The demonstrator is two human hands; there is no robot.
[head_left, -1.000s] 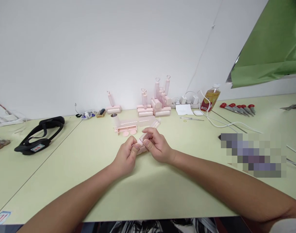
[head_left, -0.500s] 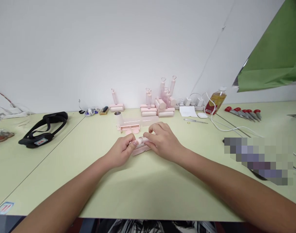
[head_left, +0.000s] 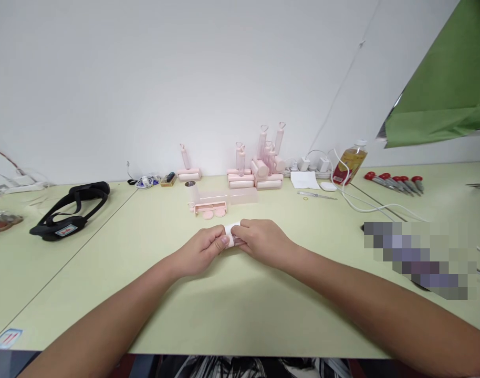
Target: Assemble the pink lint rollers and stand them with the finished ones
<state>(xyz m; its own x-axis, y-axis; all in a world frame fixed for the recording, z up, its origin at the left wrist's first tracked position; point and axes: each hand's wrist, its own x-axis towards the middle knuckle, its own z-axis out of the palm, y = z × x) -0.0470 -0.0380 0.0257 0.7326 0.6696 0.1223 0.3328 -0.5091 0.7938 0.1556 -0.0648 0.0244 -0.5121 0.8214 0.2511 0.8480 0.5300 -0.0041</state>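
Both of my hands meet at the middle of the pale green table. My left hand and my right hand are closed together around a small pink and white roller piece, which shows only between my fingertips. Just beyond them lie a pink tray with round pink discs, a clear plastic cover and a white roll. Several assembled pink lint rollers stand by the wall.
A black headset lies at the left. A bottle of yellow liquid, a power strip with white plugs, white cables and red-handled screwdrivers sit at the right. A green sheet hangs at the upper right.
My hands have drawn closer together and a little nearer to me, closing over the small roller piece. My right fingers, spread half a second ago, are now curled round it.
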